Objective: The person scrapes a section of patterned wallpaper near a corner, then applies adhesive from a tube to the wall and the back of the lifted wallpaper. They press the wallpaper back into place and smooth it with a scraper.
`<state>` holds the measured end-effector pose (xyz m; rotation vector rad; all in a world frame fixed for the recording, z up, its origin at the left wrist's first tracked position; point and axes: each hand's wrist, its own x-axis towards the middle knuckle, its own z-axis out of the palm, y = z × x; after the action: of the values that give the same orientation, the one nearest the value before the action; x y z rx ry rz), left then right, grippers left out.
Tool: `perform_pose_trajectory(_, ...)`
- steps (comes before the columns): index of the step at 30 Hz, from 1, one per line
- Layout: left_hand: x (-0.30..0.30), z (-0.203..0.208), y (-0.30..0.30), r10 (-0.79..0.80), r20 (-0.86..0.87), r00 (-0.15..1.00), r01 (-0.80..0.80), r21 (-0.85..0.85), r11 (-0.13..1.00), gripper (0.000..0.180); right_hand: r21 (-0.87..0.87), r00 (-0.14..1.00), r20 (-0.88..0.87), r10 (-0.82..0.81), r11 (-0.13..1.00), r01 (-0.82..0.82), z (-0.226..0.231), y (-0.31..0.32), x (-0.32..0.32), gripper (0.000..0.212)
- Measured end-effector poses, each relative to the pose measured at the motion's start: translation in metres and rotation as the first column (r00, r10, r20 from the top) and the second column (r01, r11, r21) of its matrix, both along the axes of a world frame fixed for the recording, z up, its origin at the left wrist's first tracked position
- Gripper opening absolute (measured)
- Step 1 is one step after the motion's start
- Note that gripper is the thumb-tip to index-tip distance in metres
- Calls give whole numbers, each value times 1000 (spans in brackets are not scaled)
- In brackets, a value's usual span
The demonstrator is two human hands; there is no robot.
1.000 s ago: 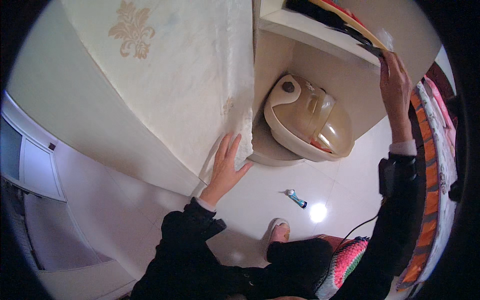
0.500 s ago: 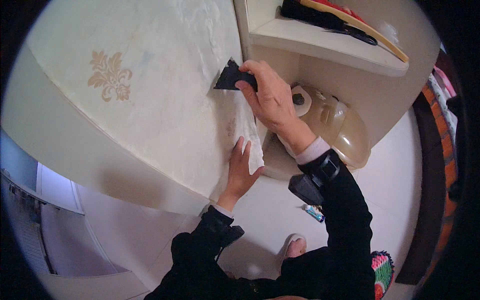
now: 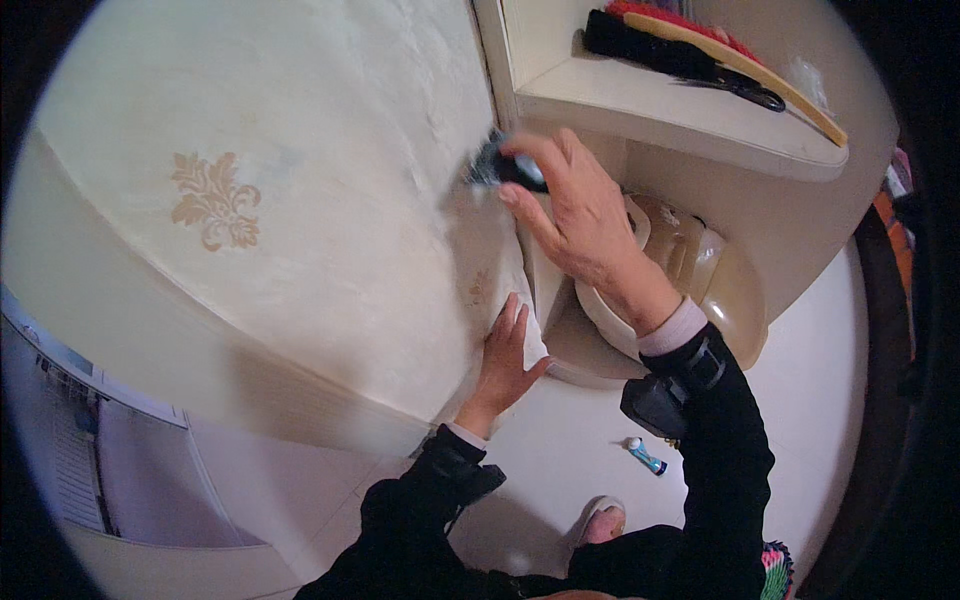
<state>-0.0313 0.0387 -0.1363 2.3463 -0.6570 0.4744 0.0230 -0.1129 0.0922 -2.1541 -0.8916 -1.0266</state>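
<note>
A pale wallpaper-like sheet (image 3: 330, 260), with a tan floral motif (image 3: 214, 200), covers the wall surface on the left. My right hand (image 3: 595, 220) grips a dark scraper (image 3: 497, 165), blurred by motion, at the sheet near the inner corner beside the shelf unit. Whether its blade touches the surface I cannot tell. Lower down, my left hand (image 3: 503, 368) rests with fingers stretched out on the sheet's right border, beside its loose white edge (image 3: 534, 345).
A corner shelf (image 3: 690, 120) at the upper right bears a black-bristled brush (image 3: 650, 45) and a wooden-handled one. Below it sits a beige plastic container (image 3: 715, 270). A small blue-and-white tube (image 3: 647, 457) lies on the floor near my foot.
The scraper in my right hand has tilted and shifted against the wall. The whole view has moved, so the scene sits lower and further right. My left hand stays at the sheet's edge.
</note>
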Motion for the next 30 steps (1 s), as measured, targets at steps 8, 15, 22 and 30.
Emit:
perform_pose_trajectory(8, 2, 1, -4, 30, -20, 999, -30, 14, 999, 90, 247, 999, -17, -31, 968, 34, 4, 48, 15, 34)
perform_pose_trajectory(15, 6, 6, -1, 2, -67, 998, -2, 2, 1000, 88, 107, 989, 145, 19, 994, -35, 27, 20, 0, 36)
perform_pose_trajectory(22, 8, 2, 0, -5, -41, 999, 4, -17, 1000, 86, -111, 937, 262, 230, 972, -208, 25, 37, 14, 40)
perform_pose_trajectory(30, 11, -6, -4, 46, 5, 999, -46, 36, 998, 93, -238, 984, 176, -12, 970, 55, -35, -7, 13, 43)
